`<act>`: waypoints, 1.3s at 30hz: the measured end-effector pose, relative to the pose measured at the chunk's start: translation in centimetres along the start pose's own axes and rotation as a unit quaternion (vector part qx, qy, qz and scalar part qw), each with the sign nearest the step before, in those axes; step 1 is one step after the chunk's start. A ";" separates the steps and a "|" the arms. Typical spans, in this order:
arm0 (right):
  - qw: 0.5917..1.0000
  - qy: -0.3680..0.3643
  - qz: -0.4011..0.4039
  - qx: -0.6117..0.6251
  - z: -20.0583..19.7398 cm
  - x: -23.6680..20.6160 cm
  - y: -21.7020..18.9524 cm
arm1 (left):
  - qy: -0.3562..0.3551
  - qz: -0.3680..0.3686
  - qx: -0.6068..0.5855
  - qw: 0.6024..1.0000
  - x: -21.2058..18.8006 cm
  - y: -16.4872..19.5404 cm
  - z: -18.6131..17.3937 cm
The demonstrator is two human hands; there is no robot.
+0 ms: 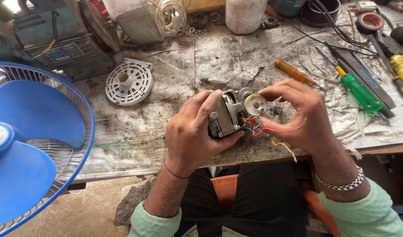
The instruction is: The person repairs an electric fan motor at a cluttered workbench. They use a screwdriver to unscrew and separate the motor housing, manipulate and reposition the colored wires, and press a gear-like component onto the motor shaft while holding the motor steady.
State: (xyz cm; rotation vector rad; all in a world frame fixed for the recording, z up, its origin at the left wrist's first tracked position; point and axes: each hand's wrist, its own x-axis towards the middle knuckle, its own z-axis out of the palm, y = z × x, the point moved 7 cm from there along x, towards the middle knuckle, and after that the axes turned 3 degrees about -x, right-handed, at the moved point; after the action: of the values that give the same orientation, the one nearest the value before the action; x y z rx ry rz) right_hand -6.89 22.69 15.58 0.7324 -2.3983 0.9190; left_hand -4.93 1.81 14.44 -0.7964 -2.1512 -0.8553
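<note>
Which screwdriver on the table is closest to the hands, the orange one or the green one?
The orange screwdriver. It lies just above the right hand, while the green screwdriver lies farther off to the right.

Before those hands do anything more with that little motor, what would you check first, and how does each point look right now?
1. Motor firmly held: the left hand wraps around the small motor. Ok.
2. Gear reachable: the right hand has its fingers on the pale toothed gear. Ok.
3. Coloured wires clear of the gear: they trail loose beside and below it, between the hands. Cannot tell whether they could snag.
4. Tools near: the orange screwdriver and green screwdriver lie on the workbench, past the right hand. Ok.
5. Blue fan out of the way: it stands off to the left, apart from both hands. Ok.
</note>
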 end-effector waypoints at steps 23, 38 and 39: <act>0.999 0.010 -0.045 -0.015 0.0 -0.4 -0.1 | 0.012 0.028 0.011 0.999 -0.1 0.6 -0.4; 0.999 0.014 -0.045 -0.023 0.2 -0.4 -0.5 | 0.007 0.015 0.006 1.000 0.0 0.2 -0.3; 0.999 0.012 -0.046 -0.023 0.2 -0.4 -0.5 | 0.006 0.013 0.006 1.000 -0.1 0.2 -0.3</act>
State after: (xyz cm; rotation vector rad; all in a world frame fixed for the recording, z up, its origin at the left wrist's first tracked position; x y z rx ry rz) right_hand -6.34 22.34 15.41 0.8021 -2.3363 0.8297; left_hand -4.64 1.69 14.64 -0.8088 -2.1290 -0.8328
